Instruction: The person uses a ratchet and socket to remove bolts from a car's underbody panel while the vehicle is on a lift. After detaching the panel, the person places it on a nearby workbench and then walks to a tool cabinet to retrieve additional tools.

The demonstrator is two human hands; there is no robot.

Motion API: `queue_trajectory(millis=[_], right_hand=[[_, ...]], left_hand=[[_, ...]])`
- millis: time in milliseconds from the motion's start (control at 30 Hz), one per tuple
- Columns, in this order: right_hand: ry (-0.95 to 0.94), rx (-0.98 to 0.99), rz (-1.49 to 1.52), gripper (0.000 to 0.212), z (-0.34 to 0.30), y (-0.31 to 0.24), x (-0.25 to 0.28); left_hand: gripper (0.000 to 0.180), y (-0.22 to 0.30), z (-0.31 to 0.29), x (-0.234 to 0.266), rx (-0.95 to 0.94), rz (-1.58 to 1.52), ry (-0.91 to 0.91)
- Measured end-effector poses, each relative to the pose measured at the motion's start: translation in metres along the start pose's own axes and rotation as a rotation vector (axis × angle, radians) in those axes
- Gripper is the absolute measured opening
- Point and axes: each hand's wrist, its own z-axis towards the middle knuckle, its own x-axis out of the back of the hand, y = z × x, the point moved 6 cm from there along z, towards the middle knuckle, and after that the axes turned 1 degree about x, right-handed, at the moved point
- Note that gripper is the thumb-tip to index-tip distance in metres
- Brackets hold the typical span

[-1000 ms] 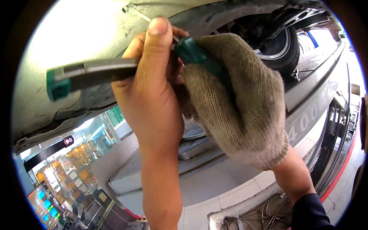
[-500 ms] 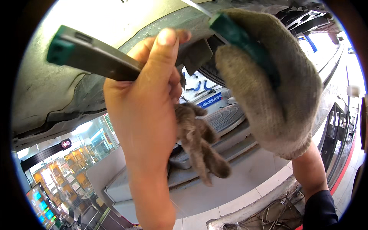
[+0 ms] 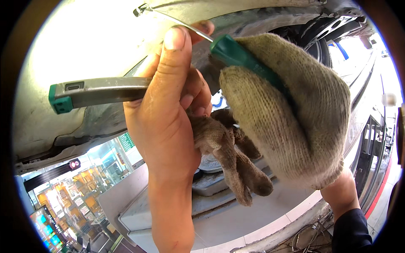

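My bare left hand [image 3: 164,114] is closed around a grey bar with a green end cap [image 3: 101,91]; its far end is hidden by the fingers. A dirty knitted glove [image 3: 232,156] dangles from the same hand. My right hand [image 3: 291,114], in a matching glove, grips the green handle of a screwdriver [image 3: 249,61]. The thin shaft passes behind my left fingertips, up and to the left. Its tip is at a small dark fastener [image 3: 140,10] in the brightly lit, pale underside panel [image 3: 97,46] overhead; whether it touches cannot be made out.
Vehicle underbody parts [image 3: 337,27] hang at the upper right. Below is a grey lift platform [image 3: 223,211]. Cables [image 3: 310,238] lie on the floor at lower right. A screen [image 3: 48,230] and wall displays stand at lower left.
My right hand has shifted left and down with the screwdriver, bringing its tip into view at the fastener. The grey bar has turned nearly level, and the dangling glove has swung right.
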Motion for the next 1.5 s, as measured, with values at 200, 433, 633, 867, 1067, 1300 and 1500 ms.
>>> queue_trajectory(millis=[200,433,633,867,1067,1300,1500], right_hand=[[-0.104,0.004,-0.030,0.031,0.008,-0.010,0.007],[-0.228,-0.135,-0.002,0.028,0.007,-0.022,0.018],[-0.303,-0.149,-0.079,0.026,0.035,-0.046,0.033],[-0.205,-0.206,0.021,0.024,0.005,-0.031,0.015],[0.039,-0.132,-0.038,0.025,0.004,-0.014,-0.014],[0.209,-0.137,0.233,0.022,-0.013,0.015,-0.043],[0.192,0.093,-0.001,0.027,-0.001,0.016,-0.035]], left_hand=[[0.039,0.011,-0.002,-0.008,-0.070,-0.019,-0.038],[0.032,-0.003,-0.007,-0.013,0.066,-0.335,-0.101],[0.025,0.025,-0.003,-0.045,0.253,-0.763,0.215],[0.025,-0.010,-0.015,-0.027,0.127,-0.428,0.129],[0.029,-0.006,0.003,-0.016,0.046,-0.293,0.151],[0.030,-0.013,0.010,-0.008,-0.222,-0.071,0.162],[0.031,-0.008,0.015,-0.006,-0.188,-0.023,0.147]])
